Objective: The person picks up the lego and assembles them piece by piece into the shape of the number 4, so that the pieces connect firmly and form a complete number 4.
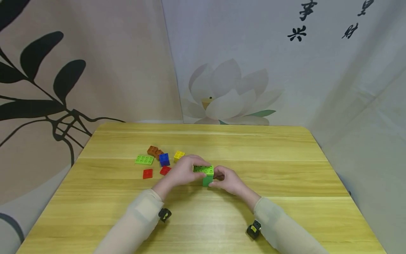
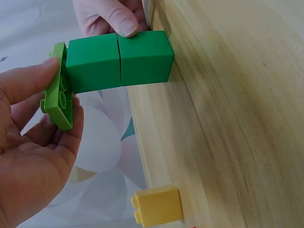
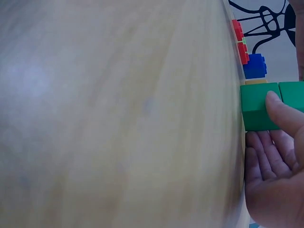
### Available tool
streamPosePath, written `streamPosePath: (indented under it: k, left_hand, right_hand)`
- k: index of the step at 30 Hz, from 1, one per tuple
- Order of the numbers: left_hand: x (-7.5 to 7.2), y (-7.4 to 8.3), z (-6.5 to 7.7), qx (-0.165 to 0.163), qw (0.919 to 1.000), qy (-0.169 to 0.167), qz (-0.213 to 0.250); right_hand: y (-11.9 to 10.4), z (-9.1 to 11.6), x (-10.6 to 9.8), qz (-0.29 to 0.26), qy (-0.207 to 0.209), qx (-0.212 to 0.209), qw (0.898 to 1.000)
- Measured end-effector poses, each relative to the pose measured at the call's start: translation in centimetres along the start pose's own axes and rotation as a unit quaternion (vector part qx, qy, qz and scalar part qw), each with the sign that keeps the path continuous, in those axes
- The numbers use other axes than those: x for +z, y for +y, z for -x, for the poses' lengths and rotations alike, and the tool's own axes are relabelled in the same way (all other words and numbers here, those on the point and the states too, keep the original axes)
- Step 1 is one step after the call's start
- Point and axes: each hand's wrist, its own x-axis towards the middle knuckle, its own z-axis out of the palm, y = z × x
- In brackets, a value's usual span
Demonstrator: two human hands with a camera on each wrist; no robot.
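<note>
Two dark green toy bricks (image 2: 146,59) stand stacked on the table, a thin seam between them. Over their top lies a light green flat brick (image 1: 207,170), jutting out to the left; its long edge and studs show in the left wrist view. My left hand (image 1: 184,171) pinches this flat brick between thumb and fingers. From the right, my right hand (image 1: 231,182) holds the dark green stack, its thumb (image 3: 283,111) on the lower brick close to the seam and its other fingers round the far side. Whether the flat brick is fully pressed down cannot be told.
Left of the hands lie a yellow brick (image 1: 179,155), a blue brick (image 1: 164,159), brown bricks (image 1: 154,151), another light green flat brick (image 1: 144,160) and two red pieces (image 1: 147,173). The wooden table (image 1: 285,218) ends at a printed curtain (image 1: 142,70) behind.
</note>
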Motion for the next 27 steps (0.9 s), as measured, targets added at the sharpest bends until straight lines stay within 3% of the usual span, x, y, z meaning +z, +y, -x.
streamPosePath:
  k: [27]
  left_hand:
    - [0.43,0.42,0.2,-0.026,0.9994,0.016,0.015]
  right_hand:
    - [0.5,-0.08,0.12,-0.006,0.009,-0.004,1.0]
